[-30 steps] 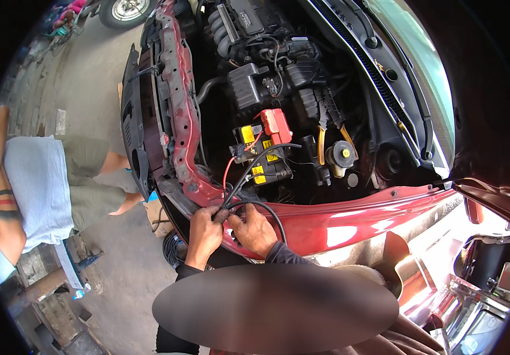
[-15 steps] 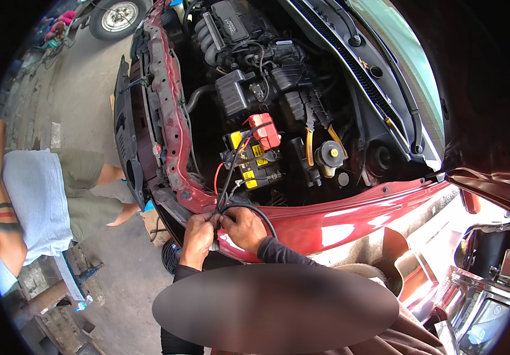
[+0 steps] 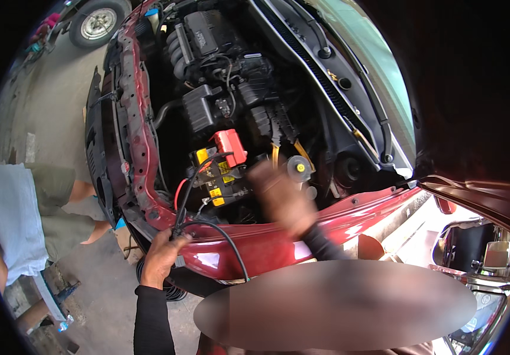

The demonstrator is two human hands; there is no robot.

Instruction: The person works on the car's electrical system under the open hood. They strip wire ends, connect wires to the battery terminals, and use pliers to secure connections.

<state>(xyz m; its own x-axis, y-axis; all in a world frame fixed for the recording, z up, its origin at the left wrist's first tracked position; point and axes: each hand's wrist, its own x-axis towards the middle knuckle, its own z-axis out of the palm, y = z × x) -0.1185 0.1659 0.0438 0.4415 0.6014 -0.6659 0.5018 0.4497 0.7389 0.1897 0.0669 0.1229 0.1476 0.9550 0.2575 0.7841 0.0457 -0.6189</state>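
Note:
My left hand (image 3: 160,257) is closed around a bundle of black wires (image 3: 179,222) at the front corner of the red fender. From this bundle, black and red leads run up to the car battery (image 3: 212,177), which has yellow labels and a red terminal cover (image 3: 230,147). My right hand (image 3: 284,198) is over the engine bay, right of the battery, its fingers smeared by motion. Just beyond it lies a tool with two yellow handles (image 3: 275,155), apparently pliers. Beside the tool is a round reservoir with a yellow-centred cap (image 3: 300,168).
The red fender (image 3: 261,245) edges the bay on my side. Left of the car stands a person in a grey shirt (image 3: 15,213). Coiled black cable (image 3: 175,292) lies on the floor near my left forearm. A spare wheel (image 3: 98,25) is at the far left.
My right hand has left the wires and moved up and right over the engine bay. The left hand keeps hold of the bundle. The whole view has shifted, moving the car leftward.

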